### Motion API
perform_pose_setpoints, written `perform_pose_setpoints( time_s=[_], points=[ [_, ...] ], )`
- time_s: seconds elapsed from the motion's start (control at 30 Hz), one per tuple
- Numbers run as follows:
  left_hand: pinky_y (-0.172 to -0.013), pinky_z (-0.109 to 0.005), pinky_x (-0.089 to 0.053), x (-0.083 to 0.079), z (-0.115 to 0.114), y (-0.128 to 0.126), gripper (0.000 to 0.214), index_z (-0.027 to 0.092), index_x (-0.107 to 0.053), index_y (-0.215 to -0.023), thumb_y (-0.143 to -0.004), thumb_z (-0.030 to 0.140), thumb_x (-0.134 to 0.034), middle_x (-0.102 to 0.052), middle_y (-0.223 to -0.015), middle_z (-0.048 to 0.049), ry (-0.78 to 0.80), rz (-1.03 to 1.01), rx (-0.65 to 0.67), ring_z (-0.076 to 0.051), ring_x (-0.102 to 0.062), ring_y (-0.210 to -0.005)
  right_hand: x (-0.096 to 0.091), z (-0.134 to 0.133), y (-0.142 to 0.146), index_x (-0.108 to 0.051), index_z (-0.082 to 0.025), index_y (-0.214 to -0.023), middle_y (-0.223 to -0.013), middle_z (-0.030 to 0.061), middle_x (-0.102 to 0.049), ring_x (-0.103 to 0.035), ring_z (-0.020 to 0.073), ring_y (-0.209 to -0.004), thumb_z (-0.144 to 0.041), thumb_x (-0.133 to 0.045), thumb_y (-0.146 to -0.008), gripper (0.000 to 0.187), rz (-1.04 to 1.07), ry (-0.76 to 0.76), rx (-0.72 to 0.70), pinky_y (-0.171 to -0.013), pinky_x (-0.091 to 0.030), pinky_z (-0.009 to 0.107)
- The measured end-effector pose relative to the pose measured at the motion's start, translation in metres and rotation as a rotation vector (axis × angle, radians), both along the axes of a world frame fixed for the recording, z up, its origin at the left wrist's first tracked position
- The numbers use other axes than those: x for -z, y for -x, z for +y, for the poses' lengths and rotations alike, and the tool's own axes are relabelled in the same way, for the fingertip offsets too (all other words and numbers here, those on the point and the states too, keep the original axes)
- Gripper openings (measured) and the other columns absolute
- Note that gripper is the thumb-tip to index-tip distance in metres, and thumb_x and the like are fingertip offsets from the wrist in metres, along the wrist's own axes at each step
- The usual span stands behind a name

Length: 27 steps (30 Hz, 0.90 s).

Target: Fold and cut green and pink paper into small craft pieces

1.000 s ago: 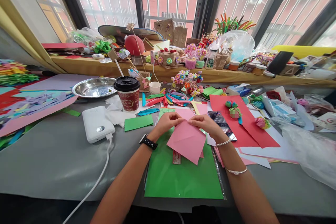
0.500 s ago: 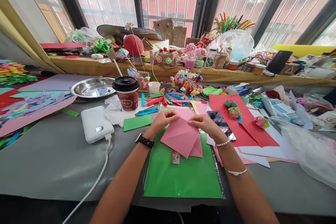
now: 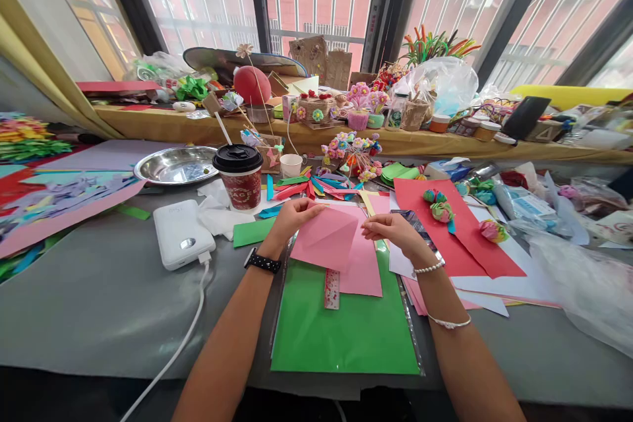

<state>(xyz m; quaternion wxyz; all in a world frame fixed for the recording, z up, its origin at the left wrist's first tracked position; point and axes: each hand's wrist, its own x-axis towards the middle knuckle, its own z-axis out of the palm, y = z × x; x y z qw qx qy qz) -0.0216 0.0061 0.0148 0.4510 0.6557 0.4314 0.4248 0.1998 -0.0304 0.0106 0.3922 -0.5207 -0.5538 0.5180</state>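
Observation:
My left hand (image 3: 297, 219) pinches the upper left edge of a pink paper square (image 3: 324, 237), which tilts above the mat and shows a faint diagonal crease. Apart from the paper's right edge is my right hand (image 3: 388, 232), its fingers loosely bent with nothing visible in them. Under the square lies a larger pink sheet (image 3: 366, 270). A small ruler with a red and white pattern (image 3: 332, 290) pokes out below the square. Both rest on a green sheet (image 3: 346, 336) in a clear sleeve.
A lidded coffee cup (image 3: 240, 181) with a straw and a white power bank (image 3: 182, 234) with a cable stand left. Colourful paper strips (image 3: 297, 186) lie behind the hands. Right are a phone (image 3: 420, 231), red paper (image 3: 475, 244) and plastic bags (image 3: 583, 290). Crafts line the sill (image 3: 277, 135).
The pink square has opened out flatter and shifted left with my left hand. My right hand has let go of its corner and drawn slightly right. More of the ruler shows.

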Motion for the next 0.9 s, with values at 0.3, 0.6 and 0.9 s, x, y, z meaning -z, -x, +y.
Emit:
perform_pose_setpoints(
  time_s=[0.3,0.6,0.9],
  points=[
    [-0.045,-0.018,-0.026,0.009,-0.011,-0.025,0.027,0.013,-0.053,-0.06,-0.064,0.04,-0.056,-0.046,-0.058,0.0028,0.014,0.01,0.174,-0.007,-0.038,-0.052,0.002,-0.004,0.023,-0.063,-0.015,-0.072,-0.07,0.0015,-0.061,-0.052,0.0115,-0.063,-0.037,-0.054,-0.068,0.024,-0.038,-0.195,-0.071,-0.055,-0.039,0.021],
    [-0.046,-0.019,-0.024,0.007,-0.006,-0.017,0.027,0.014,-0.047,-0.056,-0.064,0.038,-0.055,-0.039,-0.054,0.0049,-0.034,0.021,0.003,-0.006,-0.033,-0.051,0.006,0.003,0.013,-0.062,-0.013,-0.069,-0.063,0.0003,-0.058,-0.05,0.0099,-0.059,-0.034,-0.057,-0.065,0.021,-0.004,-0.189,-0.018,-0.058,-0.042,0.023],
    [-0.046,-0.018,-0.024,0.004,-0.002,-0.005,0.025,0.015,-0.043,-0.057,-0.064,0.036,-0.057,-0.037,-0.055,0.0061,-0.015,-0.21,-0.078,-0.005,-0.032,-0.05,0.007,0.006,0.008,-0.06,-0.014,-0.067,-0.063,0.0034,-0.061,-0.056,0.0121,-0.059,-0.039,-0.058,-0.062,0.025,0.121,-0.185,0.234,-0.061,-0.044,0.026]
  ],
)
